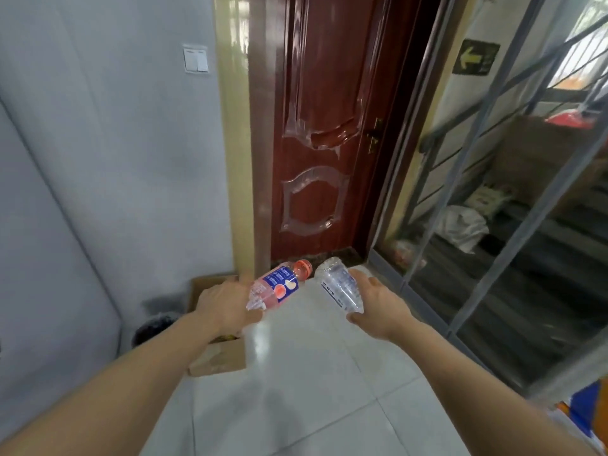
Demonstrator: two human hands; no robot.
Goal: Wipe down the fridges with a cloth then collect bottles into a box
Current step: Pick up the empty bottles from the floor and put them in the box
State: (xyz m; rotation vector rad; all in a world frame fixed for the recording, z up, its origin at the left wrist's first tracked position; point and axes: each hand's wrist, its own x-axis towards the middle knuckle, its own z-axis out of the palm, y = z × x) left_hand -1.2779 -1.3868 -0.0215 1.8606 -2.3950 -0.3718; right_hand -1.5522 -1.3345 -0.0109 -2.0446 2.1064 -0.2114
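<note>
Nearest to the camera, two bare forearms reach forward over the white tiled floor point(296, 373). The left hand point(223, 304) has its fingers curled around the lower body of a pink bottle point(279, 284), which lies tilted, its red cap pointing up and to the right. The right hand point(378, 304) grips a clear bottle point(340, 287) by the side, fingers and thumb wrapped around it, with the bottom end turned toward the door.

Just under and behind the left hand stands an open cardboard box point(218, 360) on the floor, close against the grey wall point(115, 159). The pink bottle is above the box's right edge, and the clear bottle is more to the right, over the tiles. A dark round object, maybe a bin, stands just beside the box on its left; it is too blurred to tell.

Both bottles look like thin plastic and seem light. The clear one appears empty, so I judge it will dent easily when squeezed. The middle of the body is the good place to hold, as the ribbed surface gives some grip.

Further away there is a red-brown door point(322, 143) with a light switch point(195, 59) on the wall to its left.
</note>
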